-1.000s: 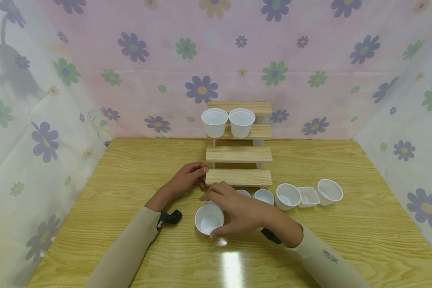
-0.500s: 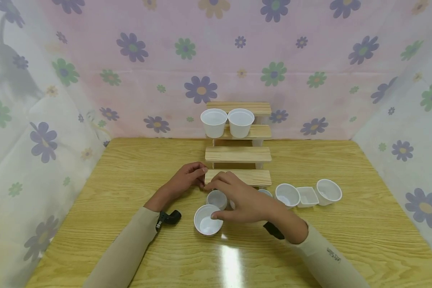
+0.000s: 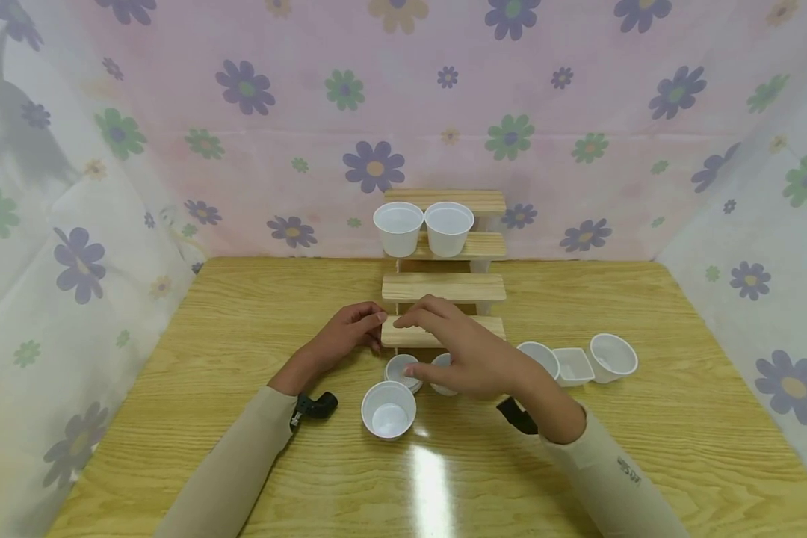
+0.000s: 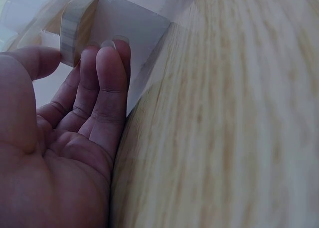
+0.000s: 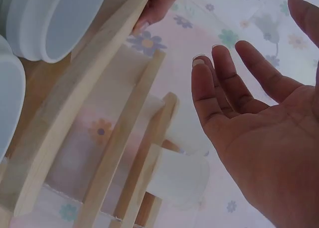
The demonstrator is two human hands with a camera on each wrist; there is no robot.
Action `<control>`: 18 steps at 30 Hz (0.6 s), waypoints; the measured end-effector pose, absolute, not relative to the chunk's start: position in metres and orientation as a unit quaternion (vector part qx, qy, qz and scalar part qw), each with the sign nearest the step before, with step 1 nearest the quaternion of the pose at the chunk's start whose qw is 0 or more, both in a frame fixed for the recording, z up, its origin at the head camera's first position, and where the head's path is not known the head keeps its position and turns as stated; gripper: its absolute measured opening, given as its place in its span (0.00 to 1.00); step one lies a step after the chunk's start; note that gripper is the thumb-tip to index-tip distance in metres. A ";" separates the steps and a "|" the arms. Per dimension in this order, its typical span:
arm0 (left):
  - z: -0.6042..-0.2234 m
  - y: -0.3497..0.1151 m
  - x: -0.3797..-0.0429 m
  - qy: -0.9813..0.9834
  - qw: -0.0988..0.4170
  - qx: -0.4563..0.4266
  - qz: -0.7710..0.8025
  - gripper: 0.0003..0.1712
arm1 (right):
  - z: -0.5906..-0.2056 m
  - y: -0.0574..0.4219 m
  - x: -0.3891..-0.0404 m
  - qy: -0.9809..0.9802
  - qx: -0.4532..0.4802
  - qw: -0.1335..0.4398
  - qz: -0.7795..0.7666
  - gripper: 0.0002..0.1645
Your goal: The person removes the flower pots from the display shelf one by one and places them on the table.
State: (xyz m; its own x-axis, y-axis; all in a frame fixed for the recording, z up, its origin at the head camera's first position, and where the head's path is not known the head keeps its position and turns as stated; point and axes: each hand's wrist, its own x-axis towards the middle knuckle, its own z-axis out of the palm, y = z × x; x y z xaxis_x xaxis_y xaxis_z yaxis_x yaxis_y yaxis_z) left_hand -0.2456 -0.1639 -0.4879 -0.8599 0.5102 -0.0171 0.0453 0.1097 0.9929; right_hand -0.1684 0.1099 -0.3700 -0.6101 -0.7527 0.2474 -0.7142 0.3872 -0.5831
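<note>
My left hand (image 3: pixel 346 336) grips the left end of the lowest board on a wooden step stand (image 3: pixel 444 288). In the left wrist view, its thumb and fingers (image 4: pixel 110 71) lie on either side of the board's corner. My right hand (image 3: pixel 474 355) hovers over the front of the stand with its fingers spread, holding nothing. Below it, small white cups (image 3: pixel 445 381) stand before the stand, partly covered by the hand. A larger white cup (image 3: pixel 388 418) stands nearest me. Two white tubs (image 3: pixel 400 235) sit side by side on an upper step.
To the right on the wood-grain table (image 3: pixel 276 478) stand a round white cup (image 3: pixel 540 359), a square white dish (image 3: pixel 574 366) and another round cup (image 3: pixel 612 359), in a row. A flowered cloth (image 3: pixel 255 172) closes off the back and both sides.
My right hand has let go of the front cups and moved up and to the right, uncovering small cups behind the larger one. My left hand has stayed at the stand.
</note>
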 end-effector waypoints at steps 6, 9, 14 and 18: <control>-0.489 -0.164 -0.247 0.719 0.187 0.189 0.642 0.17 | -0.367 0.114 -0.175 0.827 -0.441 0.001 -0.349 0.31; -0.489 -0.164 -0.247 0.717 0.188 0.187 0.644 0.17 | -0.365 0.115 -0.179 0.820 -0.447 -0.018 -0.358 0.28; -0.489 -0.163 -0.247 0.718 0.186 0.186 0.644 0.16 | -0.360 0.117 -0.185 0.820 -0.434 -0.027 -0.372 0.26; -0.489 -0.163 -0.247 0.718 0.185 0.186 0.644 0.16 | -0.354 0.119 -0.189 0.822 -0.420 -0.039 -0.383 0.26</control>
State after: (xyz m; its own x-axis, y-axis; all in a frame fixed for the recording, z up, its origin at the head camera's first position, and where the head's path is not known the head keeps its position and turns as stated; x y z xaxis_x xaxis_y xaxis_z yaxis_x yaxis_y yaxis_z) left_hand -0.2468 -0.1633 -0.4890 -0.8626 0.5053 -0.0268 0.0281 0.1007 0.9945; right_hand -0.1889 0.1192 -0.3542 -0.6436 -0.6610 0.3857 -0.7206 0.3536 -0.5965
